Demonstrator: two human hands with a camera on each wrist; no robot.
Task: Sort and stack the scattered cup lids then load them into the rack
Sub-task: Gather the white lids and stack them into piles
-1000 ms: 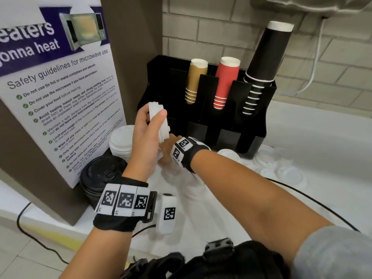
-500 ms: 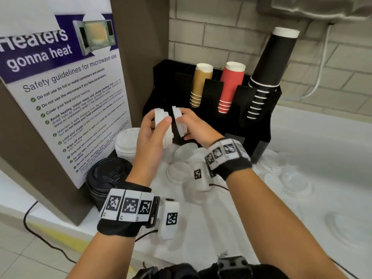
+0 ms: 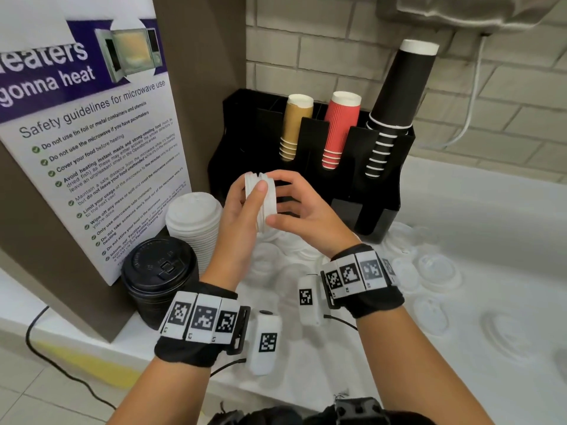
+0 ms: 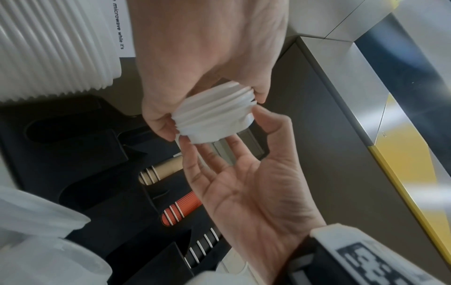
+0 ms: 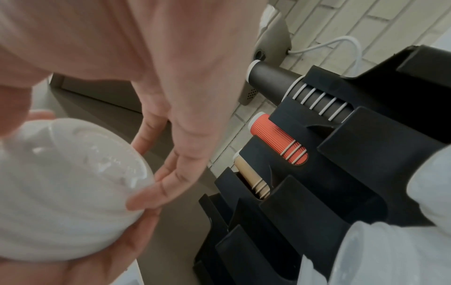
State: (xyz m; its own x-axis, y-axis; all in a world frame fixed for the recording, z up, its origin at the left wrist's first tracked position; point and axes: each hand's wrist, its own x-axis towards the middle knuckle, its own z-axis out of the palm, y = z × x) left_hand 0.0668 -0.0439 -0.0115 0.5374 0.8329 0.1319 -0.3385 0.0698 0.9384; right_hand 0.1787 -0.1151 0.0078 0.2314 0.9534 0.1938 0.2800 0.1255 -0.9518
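My left hand [image 3: 254, 194] grips a short stack of small white lids [image 3: 260, 204] on edge, in the air in front of the black rack [image 3: 242, 139]. Its thumb lies across the near rims. My right hand [image 3: 276, 200] meets the stack from the right, straight fingers and thumb touching its end lid. From the left wrist the ribbed lid stack [image 4: 214, 117] sits between both hands. The right wrist view shows the fingers [image 5: 168, 185] resting on the top lid [image 5: 73, 173]. Several clear lids [image 3: 435, 268] lie scattered on the white counter.
A tall stack of white lids [image 3: 193, 222] and a stack of black lids [image 3: 159, 271] stand at the left by a poster board [image 3: 92, 142]. The rack holds tan [image 3: 294, 127], red [image 3: 337, 130] and black cups [image 3: 395, 102]; its left slots look dark.
My right hand rose from the counter with a lid and closed in on the stack; it now touches the stack's end. The left hand kept its grip, shifting slightly.
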